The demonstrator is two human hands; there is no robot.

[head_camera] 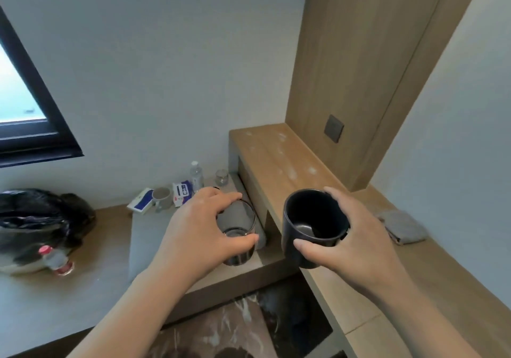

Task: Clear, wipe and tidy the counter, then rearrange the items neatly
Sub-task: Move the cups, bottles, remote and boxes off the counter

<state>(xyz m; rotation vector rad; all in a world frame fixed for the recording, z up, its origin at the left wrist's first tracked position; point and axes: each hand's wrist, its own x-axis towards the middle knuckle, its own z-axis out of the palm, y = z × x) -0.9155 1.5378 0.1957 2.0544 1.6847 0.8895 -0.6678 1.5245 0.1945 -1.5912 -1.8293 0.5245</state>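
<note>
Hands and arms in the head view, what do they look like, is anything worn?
The left hand and right hand are bare: no gloves, rings, watch or bracelet show. No sleeve shows either; both forearms are uncovered down to the picture's bottom edge.

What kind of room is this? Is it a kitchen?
Probably a hotel room's drinks corner, not a kitchen: a water bottle, packets and a grey mug stand together on a low counter. The left hand holds a glass, the right hand a black mug.
</note>
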